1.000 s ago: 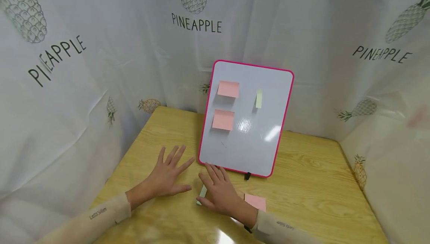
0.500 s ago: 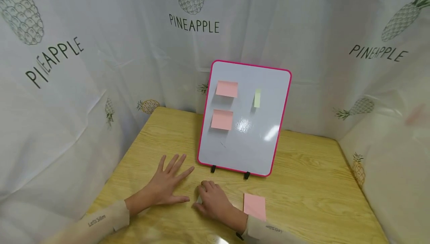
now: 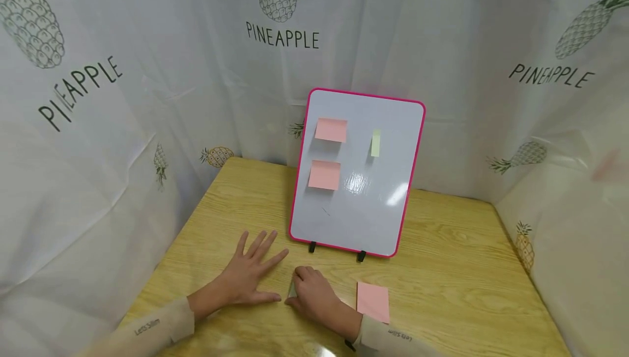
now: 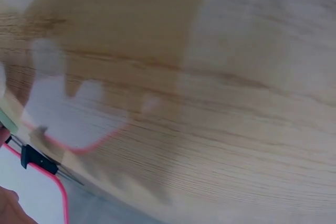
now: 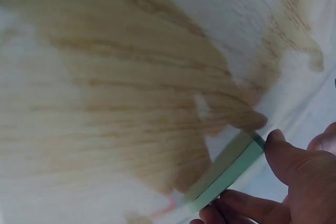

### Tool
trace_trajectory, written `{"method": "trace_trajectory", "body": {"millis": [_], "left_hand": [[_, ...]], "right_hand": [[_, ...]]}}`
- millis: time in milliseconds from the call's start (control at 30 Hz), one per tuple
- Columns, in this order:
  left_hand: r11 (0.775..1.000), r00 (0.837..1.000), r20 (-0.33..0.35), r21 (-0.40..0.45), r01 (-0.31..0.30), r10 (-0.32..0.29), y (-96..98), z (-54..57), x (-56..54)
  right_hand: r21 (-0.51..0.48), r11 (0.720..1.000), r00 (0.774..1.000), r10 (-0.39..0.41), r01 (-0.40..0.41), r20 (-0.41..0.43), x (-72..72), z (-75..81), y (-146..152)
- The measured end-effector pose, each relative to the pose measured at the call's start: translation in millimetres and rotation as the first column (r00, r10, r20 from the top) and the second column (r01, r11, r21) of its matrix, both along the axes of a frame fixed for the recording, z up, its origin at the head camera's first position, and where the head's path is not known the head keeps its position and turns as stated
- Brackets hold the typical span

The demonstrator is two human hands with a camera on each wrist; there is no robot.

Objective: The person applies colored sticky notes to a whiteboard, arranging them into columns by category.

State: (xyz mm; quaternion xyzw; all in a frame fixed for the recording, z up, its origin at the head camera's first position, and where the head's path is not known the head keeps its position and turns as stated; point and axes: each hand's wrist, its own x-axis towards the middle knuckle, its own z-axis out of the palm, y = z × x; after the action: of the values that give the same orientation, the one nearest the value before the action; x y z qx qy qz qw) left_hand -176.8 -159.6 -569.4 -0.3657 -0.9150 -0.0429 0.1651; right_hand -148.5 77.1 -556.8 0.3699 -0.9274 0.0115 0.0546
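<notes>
My right hand [image 3: 316, 296] has its fingers curled over a narrow green sticky note pad [image 5: 231, 174] on the wooden table. The right wrist view shows the thumb [image 5: 283, 153] at one end of the pad and the fingers at the other. In the head view most of the pad is hidden beneath that hand. To its left, my left hand [image 3: 245, 275] is spread flat, palm down and holding nothing. A pink sticky note pad [image 3: 372, 301] lies by the right forearm.
Behind the hands a whiteboard [image 3: 366, 215] with a pink rim leans back on black feet [image 3: 361, 256]. Two pink sticky notes [image 3: 331, 130] and a narrow pale green one [image 3: 375, 143] are stuck on it. A white curtain [image 3: 206, 84] with pineapple prints surrounds the table [image 3: 457, 269].
My right hand has gone from straight fingers above the green pad to gripping it, drawing back toward me from the board. My left hand has shifted slightly toward me, still spread.
</notes>
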Motion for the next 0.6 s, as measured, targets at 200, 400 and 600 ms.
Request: {"method": "trace_trajectory", "body": {"millis": [200,400,600], "left_hand": [[0.999,1.0,0.022,-0.039,0.0,0.001,2.6,0.8,1.7],[0.998,1.0,0.013,-0.068,0.004,-0.003,3.5,1.9,2.0],[0.998,1.0,0.004,-0.061,0.015,-0.014,5.8,2.5,0.4]], "right_hand": [[-0.025,1.0,1.0,0.018,-0.018,0.001,-3.7,1.5,2],[-0.067,0.996,0.998,0.065,-0.067,-0.024,-6.4,4.5,5],[-0.115,0.982,0.988,0.141,-0.147,-0.059,-11.6,9.0,9]]}}
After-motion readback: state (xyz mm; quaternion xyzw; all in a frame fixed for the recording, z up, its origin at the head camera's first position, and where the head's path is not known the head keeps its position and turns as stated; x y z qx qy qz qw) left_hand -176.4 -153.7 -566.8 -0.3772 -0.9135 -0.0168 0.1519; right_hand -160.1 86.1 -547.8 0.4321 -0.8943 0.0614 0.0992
